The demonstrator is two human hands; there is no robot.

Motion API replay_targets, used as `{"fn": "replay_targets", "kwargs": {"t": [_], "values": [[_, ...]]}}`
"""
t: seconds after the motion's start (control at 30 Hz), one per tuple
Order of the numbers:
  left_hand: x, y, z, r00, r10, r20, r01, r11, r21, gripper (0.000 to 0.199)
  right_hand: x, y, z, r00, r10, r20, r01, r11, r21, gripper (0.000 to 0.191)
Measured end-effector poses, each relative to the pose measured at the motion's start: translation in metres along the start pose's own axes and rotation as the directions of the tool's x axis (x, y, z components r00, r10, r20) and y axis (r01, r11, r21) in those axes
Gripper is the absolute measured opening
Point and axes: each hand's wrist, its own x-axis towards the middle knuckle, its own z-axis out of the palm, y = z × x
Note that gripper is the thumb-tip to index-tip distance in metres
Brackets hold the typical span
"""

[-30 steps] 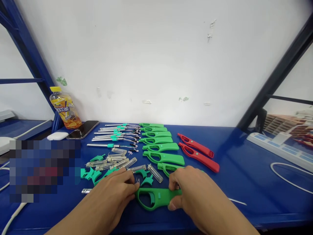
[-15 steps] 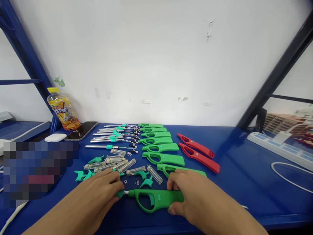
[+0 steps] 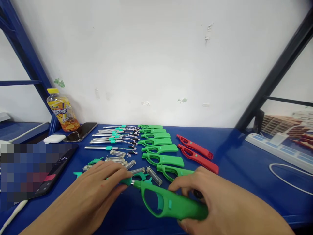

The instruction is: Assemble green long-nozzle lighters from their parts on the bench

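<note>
A green lighter-like body slants across the front of the table, its looped end at the left and its handle at the right. My right hand is closed round the handle, thumb below and fingers above. My left hand pinches the teal piece on the metal tube that sticks out of the body's left end. Beyond the hands are clear tanks and loose teal parts, partly hidden by my left hand. An empty green shell lies just behind the held body.
Several green shells form a column beside metal rods with wires. Two red shells lie right of them. A phone, bottle and dark tablet-like device are left, a power strip right.
The green body has tilted, its handle end now lower and further right. My right hand has moved right along with it. My left hand has shifted slightly right and up.
</note>
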Motion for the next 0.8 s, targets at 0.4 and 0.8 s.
{"fn": "replay_targets", "kwargs": {"t": [0.4,0.8], "values": [[0.002,0.009,0.003,0.984,0.054,-0.173,-0.074,0.991,-0.110,0.025,0.019,0.000,-0.017,0.854,-0.509,0.108,0.457,0.832,0.314,0.016],[-0.014,0.015,0.013,0.951,0.112,-0.289,-0.113,0.994,0.012,0.040,0.051,0.027,-0.006,0.709,-0.677,0.195,0.351,0.579,0.735,0.042]]}}
